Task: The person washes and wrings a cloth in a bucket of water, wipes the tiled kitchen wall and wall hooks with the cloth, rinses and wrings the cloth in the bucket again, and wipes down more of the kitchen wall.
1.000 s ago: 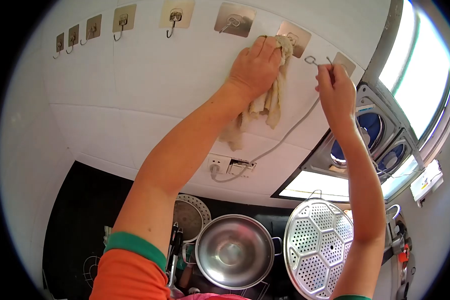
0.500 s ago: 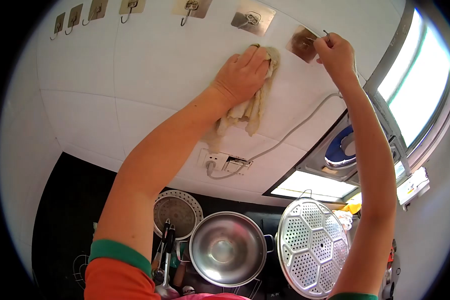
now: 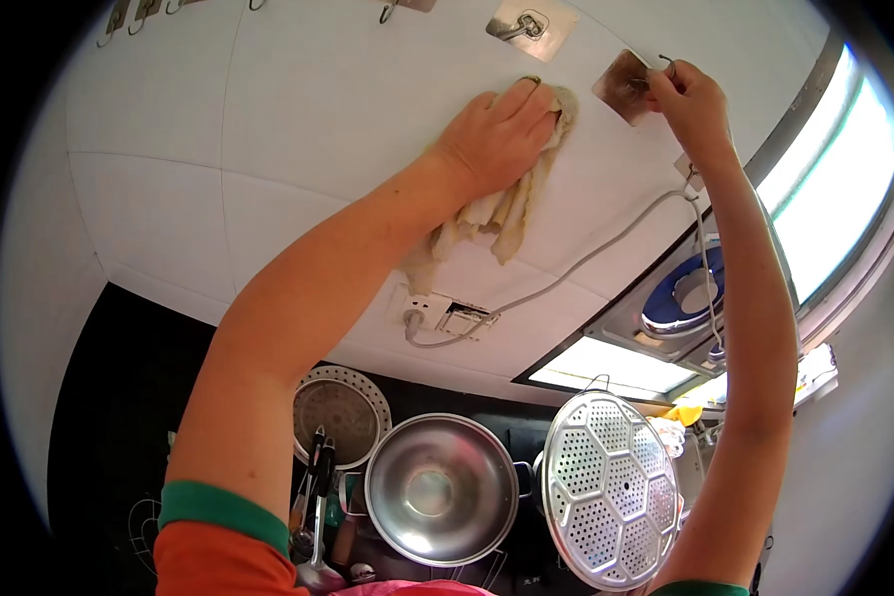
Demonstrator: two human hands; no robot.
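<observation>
My left hand (image 3: 499, 139) grips a pale yellowish cloth (image 3: 517, 211) and presses it on the white tiled wall (image 3: 338, 109). Folds of the cloth hang below my fingers. To the right, my right hand (image 3: 693, 111) pinches a wall hook (image 3: 668, 66) on a shiny square adhesive plate (image 3: 620, 89). The fingers partly cover the hook. Another hook plate (image 3: 534, 28) is on the wall above the cloth.
A grey cable (image 3: 576, 266) runs from a wall socket (image 3: 422, 310) towards the window (image 3: 834, 189). Below are a steel wok (image 3: 437, 487), a perforated steamer plate (image 3: 614, 487), a strainer (image 3: 333, 412) and a ladle (image 3: 318, 571). More hooks line the wall's upper left.
The view has shifted, so the hooks at upper left sit higher and are partly cut off. Both hands keep nearly the same places on the wall, still holding the cloth and the hook.
</observation>
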